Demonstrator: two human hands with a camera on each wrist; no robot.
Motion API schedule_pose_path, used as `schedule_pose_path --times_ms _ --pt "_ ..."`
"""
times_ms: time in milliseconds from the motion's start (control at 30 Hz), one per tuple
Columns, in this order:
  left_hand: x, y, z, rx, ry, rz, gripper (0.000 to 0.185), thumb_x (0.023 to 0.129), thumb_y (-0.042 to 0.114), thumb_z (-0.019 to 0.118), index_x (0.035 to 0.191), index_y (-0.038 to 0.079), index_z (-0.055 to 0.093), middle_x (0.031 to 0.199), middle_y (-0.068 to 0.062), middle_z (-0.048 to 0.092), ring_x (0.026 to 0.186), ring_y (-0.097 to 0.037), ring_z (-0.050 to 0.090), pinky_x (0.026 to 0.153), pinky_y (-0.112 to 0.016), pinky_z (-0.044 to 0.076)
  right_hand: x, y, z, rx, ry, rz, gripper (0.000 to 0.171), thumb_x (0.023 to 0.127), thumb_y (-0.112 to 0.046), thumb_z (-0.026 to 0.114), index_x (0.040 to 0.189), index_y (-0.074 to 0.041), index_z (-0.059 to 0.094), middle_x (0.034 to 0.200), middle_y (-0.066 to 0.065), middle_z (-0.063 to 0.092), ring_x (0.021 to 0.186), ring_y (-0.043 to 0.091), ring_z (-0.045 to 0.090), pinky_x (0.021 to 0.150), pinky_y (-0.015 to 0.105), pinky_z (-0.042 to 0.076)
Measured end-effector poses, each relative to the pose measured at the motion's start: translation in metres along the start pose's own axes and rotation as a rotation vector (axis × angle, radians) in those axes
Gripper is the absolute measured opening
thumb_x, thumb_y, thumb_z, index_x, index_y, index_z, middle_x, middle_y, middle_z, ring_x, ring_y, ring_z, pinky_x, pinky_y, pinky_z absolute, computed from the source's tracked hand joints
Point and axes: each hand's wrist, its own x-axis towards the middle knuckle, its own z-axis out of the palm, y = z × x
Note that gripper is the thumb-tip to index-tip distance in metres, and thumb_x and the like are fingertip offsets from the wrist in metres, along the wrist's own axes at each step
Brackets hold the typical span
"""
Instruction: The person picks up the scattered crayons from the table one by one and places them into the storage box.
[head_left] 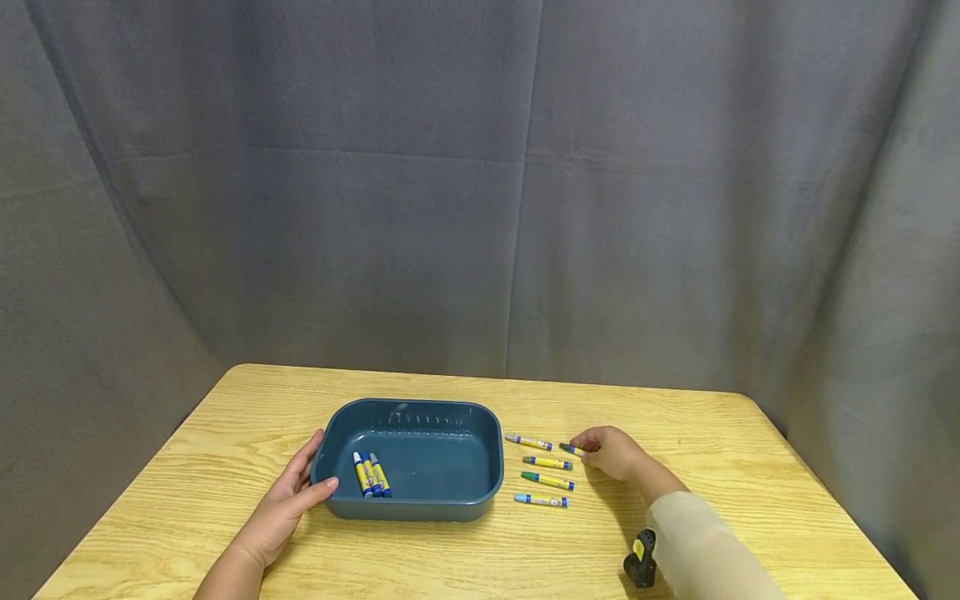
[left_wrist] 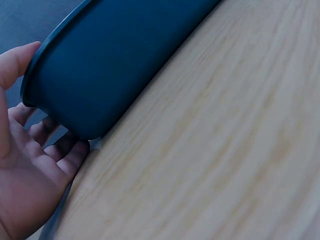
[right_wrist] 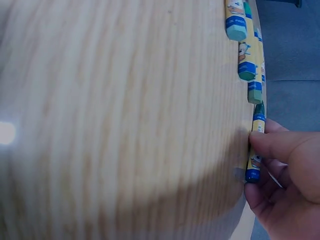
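Note:
A dark teal plastic tray (head_left: 420, 510) stands on the table. My left hand (head_left: 281, 504) grips its left end, thumb (left_wrist: 20, 62) at the rim and fingers against the outer wall. Three crayons (head_left: 381, 477) in yellow and blue wrappers lie together inside, at the left. To the right of the tray, my right hand (head_left: 617, 452) pinches a dark-tipped crayon (right_wrist: 257, 122) between thumb and fingers, at the table surface. Beside it lie a grey crayon (head_left: 529, 442), an olive crayon (head_left: 547, 462), a green crayon (head_left: 548, 481) and a light blue crayon (head_left: 541, 501).
The wooden table (head_left: 420, 558) has rounded far corners. A grey curtain (head_left: 420, 250) hangs behind it and along both sides. A small black device (head_left: 641, 560) sits by the right sleeve (head_left: 705, 542).

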Motion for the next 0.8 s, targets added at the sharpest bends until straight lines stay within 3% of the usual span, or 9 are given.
schedule_pose_path --times_ms 167,367,600,800 --pt "0.000 0.000 0.000 -0.001 -0.002 0.001 0.080 0.096 0.014 0.058 0.159 0.012 0.009 0.165 -0.017 0.008 0.150 -0.039 0.011 0.087 0.001 0.031 0.000 -0.003 -0.003 0.059 0.030 -0.010 0.025 0.094 -0.004 0.060 0.118 -0.002 0.066 0.106 0.014 0.062 0.092 0.022 0.056 0.077 0.038 0.049" --pt "0.000 0.001 0.001 0.001 -0.002 0.003 0.080 0.096 0.015 0.058 0.159 0.013 0.009 0.165 -0.017 0.008 0.150 -0.039 0.011 0.087 0.001 0.031 0.005 -0.013 -0.010 0.255 0.046 0.004 0.036 0.099 -0.007 0.053 0.135 -0.001 0.054 0.108 0.016 0.057 0.082 0.019 0.052 0.068 0.032 0.048" --pt "0.000 0.002 0.001 0.007 0.005 -0.006 0.080 0.095 0.015 0.058 0.159 0.013 0.010 0.165 -0.017 0.009 0.150 -0.038 0.012 0.086 0.001 0.030 0.009 -0.034 -0.013 0.493 0.015 0.000 0.050 0.099 -0.004 0.051 0.147 0.001 0.038 0.104 0.010 0.050 0.088 0.017 0.052 0.081 0.040 0.056" --pt "-0.001 0.003 0.002 0.003 0.008 -0.010 0.080 0.095 0.015 0.059 0.159 0.013 0.011 0.165 -0.017 0.010 0.150 -0.039 0.012 0.086 0.001 0.030 0.017 -0.058 -0.006 0.664 -0.009 -0.014 0.054 0.098 -0.003 0.048 0.149 0.003 0.032 0.105 0.007 0.052 0.096 0.018 0.057 0.093 0.048 0.053"
